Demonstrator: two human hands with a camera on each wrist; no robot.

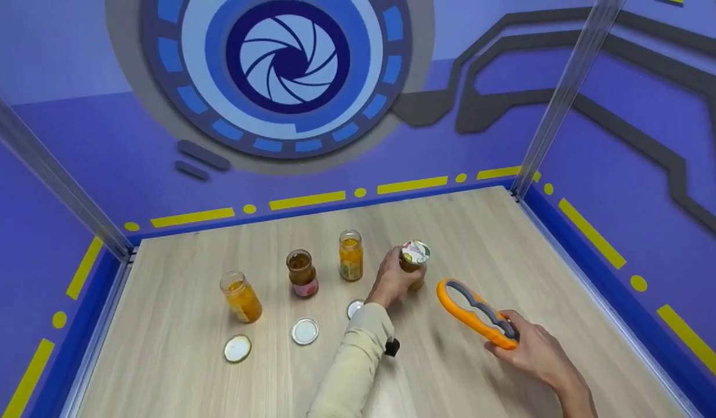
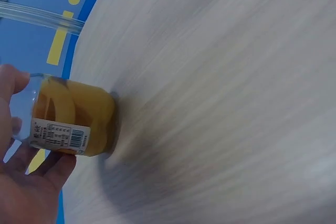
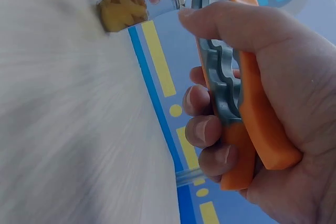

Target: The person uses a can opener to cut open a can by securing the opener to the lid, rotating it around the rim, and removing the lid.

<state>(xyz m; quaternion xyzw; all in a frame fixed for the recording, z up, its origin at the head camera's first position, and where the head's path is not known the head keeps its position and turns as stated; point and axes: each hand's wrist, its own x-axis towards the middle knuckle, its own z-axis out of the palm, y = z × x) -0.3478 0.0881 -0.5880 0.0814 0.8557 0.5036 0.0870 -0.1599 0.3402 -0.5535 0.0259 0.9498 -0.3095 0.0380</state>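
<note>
My left hand [image 1: 391, 280] grips a glass jar of yellow-orange fruit [image 2: 86, 111] around its upper part. A patterned lid [image 1: 416, 252] is on that jar, and a white barcode label shows low on its side in the left wrist view. The jar's base appears to be at or near the tabletop. To the right, my right hand [image 1: 535, 351] holds an orange and grey jar opener [image 1: 459, 309] by its handle end. Its fingers and thumb wrap round the handle [image 3: 262, 116], while the looped end points toward the jar without touching it.
Left of the held jar stand three lidless jars: one orange [image 1: 351, 261], one brown with a pink label [image 1: 303, 281], another orange [image 1: 243, 300]. Three loose lids lie nearer: one [image 1: 237, 349], another [image 1: 305, 331], and one partly behind the left forearm [image 1: 354, 309]. Blue-purple walls enclose the table.
</note>
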